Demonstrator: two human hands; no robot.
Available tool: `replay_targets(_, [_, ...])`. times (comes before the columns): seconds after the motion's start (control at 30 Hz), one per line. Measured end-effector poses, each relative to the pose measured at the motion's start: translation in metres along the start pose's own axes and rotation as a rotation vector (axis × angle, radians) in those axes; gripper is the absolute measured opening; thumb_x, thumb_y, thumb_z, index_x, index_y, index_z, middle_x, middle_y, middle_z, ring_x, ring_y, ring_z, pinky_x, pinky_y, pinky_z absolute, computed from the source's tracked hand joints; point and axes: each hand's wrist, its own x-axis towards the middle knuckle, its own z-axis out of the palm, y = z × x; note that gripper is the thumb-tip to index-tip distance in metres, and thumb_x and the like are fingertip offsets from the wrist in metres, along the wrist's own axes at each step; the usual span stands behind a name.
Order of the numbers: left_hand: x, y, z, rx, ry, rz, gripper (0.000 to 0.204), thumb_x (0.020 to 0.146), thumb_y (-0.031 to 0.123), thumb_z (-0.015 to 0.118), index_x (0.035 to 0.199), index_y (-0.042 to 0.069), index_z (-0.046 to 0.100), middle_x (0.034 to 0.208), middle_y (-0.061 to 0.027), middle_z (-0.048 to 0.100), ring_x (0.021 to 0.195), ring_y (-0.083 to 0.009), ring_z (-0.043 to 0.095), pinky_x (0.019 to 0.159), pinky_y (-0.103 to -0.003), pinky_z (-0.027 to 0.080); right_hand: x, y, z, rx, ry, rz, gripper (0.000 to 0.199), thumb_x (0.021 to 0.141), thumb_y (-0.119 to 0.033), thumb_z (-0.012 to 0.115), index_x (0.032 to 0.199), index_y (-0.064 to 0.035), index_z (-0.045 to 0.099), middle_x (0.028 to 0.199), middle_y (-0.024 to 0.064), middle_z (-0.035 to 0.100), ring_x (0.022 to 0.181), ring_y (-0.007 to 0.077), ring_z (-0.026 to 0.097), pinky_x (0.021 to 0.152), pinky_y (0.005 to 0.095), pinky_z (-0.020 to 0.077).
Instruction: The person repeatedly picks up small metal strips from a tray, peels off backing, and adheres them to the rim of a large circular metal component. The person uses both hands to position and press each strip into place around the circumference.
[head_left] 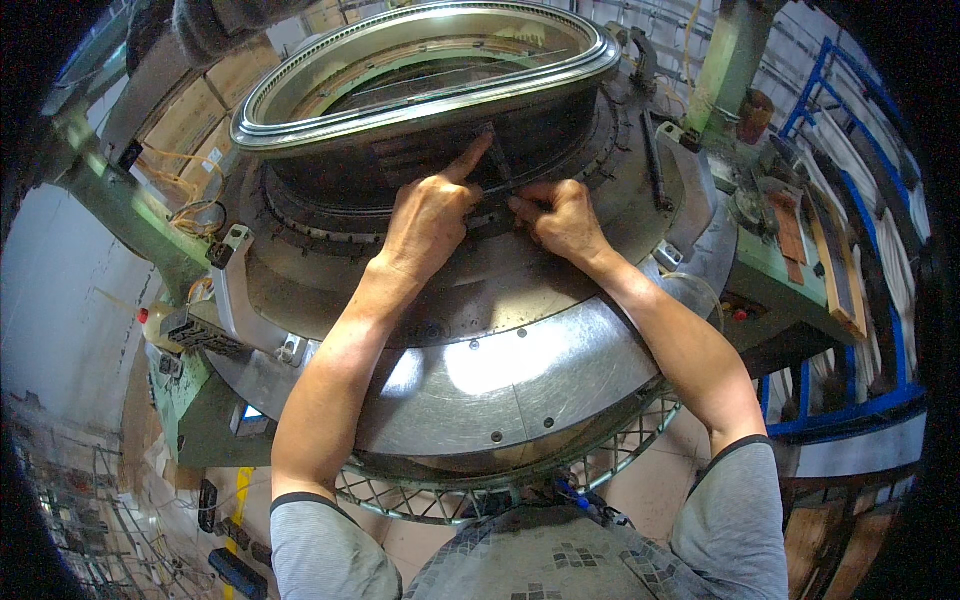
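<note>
Head view: the dark cylinder (345,178) is seated in the round metal machine (520,370), topped by a shiny rim (430,118). At its front wall, the left hand (428,225) is mostly curled, index finger extended; the right hand (562,217) is bunched nearby. Whether anything is gripped by either cannot be told

drum wall (400,158): near-black | ring plate (510,385): silver-grey | post (730,65): pale green | rack (850,412): blue | right sleeve (735,515): grey, black-trimmed
</note>
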Motion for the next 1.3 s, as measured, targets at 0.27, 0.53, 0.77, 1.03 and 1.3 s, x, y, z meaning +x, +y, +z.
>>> replay_targets(0.27, [-0.0009,-0.0031,0.0007,0.009,0.013,0.040,0.016,0.073,-0.008,0.059,0.080,-0.004,0.072,0.142,-0.0198,0.054,0.083,-0.0401,0.071,0.075,-0.043,0.059,-0.0002,-0.0070,-0.0035,0.033,-0.041,0.092,0.017,0.085,-0.015,0.070,0.089,0.0005,0.076,0.079,0.0241,0.070,0.064,0.0256,0.069,0.064,0.0382,0.0521])
replay_targets(0.53, [0.0001,-0.0010,0.0019,0.098,-0.064,0.020,0.032,0.077,-0.009,0.058,0.103,-0.001,0.074,0.136,-0.0228,0.057,0.083,-0.0415,0.070,0.074,-0.045,0.059,0.0006,-0.0018,-0.0017,-0.015,-0.040,0.053,0.018,0.091,-0.016,0.070,0.087,0.0004,0.076,0.068,0.0080,0.071,0.060,0.0112,0.061,0.058,0.0305,0.0492])
replay_targets(0.77, [-0.0004,-0.0015,0.0020,0.034,-0.024,0.044,0.026,0.076,-0.010,0.058,0.094,-0.002,0.075,0.143,-0.0193,0.052,0.086,-0.0404,0.071,0.076,-0.044,0.059,0.0007,-0.0016,-0.0024,-0.010,-0.041,0.089,0.018,0.090,-0.016,0.070,0.094,-0.0001,0.077,0.072,0.0095,0.072,0.061,0.0125,0.063,0.059,0.0310,0.0501])
replay_targets(1.03, [0.0003,-0.0014,0.0042,0.129,-0.061,0.019,0.017,0.067,-0.009,0.062,0.078,-0.002,0.072,0.152,-0.0147,0.045,0.087,-0.0377,0.073,0.077,-0.041,0.063,0.0012,-0.0044,-0.0014,0.021,-0.019,0.115,0.019,0.084,-0.016,0.069,0.085,0.0019,0.075,0.079,0.0243,0.070,0.066,0.0286,0.070,0.065,0.0399,0.0536])
replay_targets(1.3, [0.0012,0.0005,0.0047,0.105,-0.059,0.010,0.013,0.071,-0.007,0.061,0.076,-0.002,0.072,0.151,-0.0146,0.046,0.085,-0.0365,0.073,0.076,-0.041,0.063,0.0012,-0.0014,-0.0009,-0.033,-0.033,0.072,0.019,0.091,-0.016,0.070,0.092,0.0008,0.076,0.074,0.0096,0.073,0.064,0.0123,0.063,0.063,0.0310,0.0514])
